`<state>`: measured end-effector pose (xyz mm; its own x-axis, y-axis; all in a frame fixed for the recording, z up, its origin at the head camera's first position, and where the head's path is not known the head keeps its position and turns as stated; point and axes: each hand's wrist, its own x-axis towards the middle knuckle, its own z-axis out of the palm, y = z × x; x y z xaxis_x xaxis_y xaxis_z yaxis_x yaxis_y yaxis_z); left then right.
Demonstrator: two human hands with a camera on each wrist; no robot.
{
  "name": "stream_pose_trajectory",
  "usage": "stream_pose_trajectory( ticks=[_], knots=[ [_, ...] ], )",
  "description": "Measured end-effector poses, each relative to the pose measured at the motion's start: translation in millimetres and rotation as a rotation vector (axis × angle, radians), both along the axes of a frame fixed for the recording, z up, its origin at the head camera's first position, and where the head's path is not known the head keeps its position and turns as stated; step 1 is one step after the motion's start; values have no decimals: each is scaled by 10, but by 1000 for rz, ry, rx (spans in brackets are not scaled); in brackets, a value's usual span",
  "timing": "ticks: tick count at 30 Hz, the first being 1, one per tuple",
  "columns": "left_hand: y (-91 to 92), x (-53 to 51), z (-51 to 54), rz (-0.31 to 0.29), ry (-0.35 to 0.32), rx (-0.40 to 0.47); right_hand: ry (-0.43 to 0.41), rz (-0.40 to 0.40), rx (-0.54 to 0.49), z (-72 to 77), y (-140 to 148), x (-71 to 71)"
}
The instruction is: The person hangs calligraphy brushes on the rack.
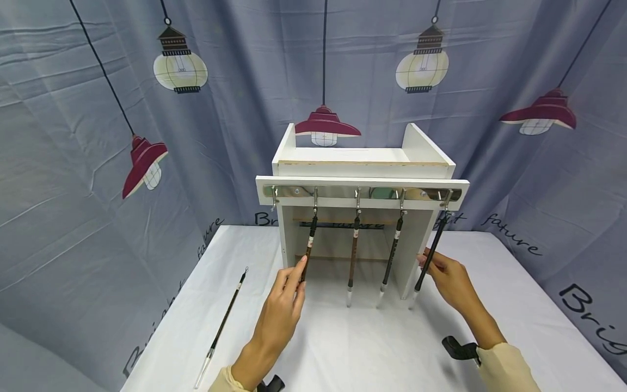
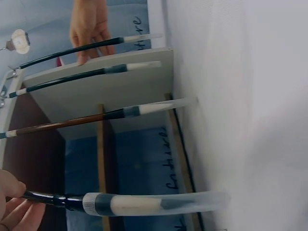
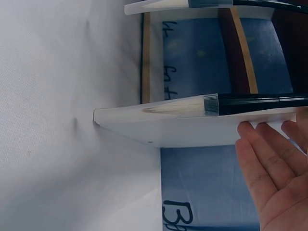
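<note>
My left hand (image 1: pixel 278 305) pinches the handle of a brown calligraphy brush (image 1: pixel 311 242) that hangs from a hook on a white shelf rack (image 1: pixel 362 203). In the left wrist view, this brush's clear cap (image 2: pixel 192 203) covers the pale bristles. Just behind the rightmost hanging black brush (image 1: pixel 431 253) is my right hand (image 1: pixel 448 280), its fingers extended towards the rack's side panel (image 3: pixel 139 129). Whether those fingertips touch the brush or the panel, I cannot tell. Between the hands hang another brown brush (image 1: pixel 355 250) and another black brush (image 1: pixel 392 250), both capped.
A capped brush (image 1: pixel 227 316) lies on the white tabletop (image 1: pixel 338 354) to the left. Metal hooks line the rack's front bar, including the leftmost hook (image 1: pixel 274 196). Behind stands a grey-blue curtain (image 1: pixel 235 109) printed with lamps. Black wrist mounts sit by both cuffs.
</note>
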<state>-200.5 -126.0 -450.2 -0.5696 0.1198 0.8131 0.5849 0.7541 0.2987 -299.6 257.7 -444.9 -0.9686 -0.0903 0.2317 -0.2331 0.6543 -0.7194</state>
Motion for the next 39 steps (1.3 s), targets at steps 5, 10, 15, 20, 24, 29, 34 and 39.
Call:
stream_pose_trajectory(
  ticks=[5, 10, 15, 20, 24, 29, 34, 39],
  knots=[
    [35, -84, -72, -6, 2, 18, -2, -4, 4, -2, 8, -11],
    [78, -154, -105, -16, -34, 52, 3, -2, 3, -6, 14, -19],
    [115, -210, -104, 9, -79, 57, -7, -4, 0, -1, 2, -8],
    [129, -286, -107, 22, -99, 66, -5, -2, 4, 2, 5, -9],
    [134, -348, -106, 29, -129, 85, 2, 4, -4, 0, 5, -8],
    [153, -425, -101, 41, -187, 89, 9, 4, -10, 2, 2, -5],
    [184, -476, -84, 38, -241, 83, 15, 7, -15, -5, 7, -8],
    [207, -492, -79, 20, -286, 90, 16, 8, -10, -12, 10, -11]
  ],
)
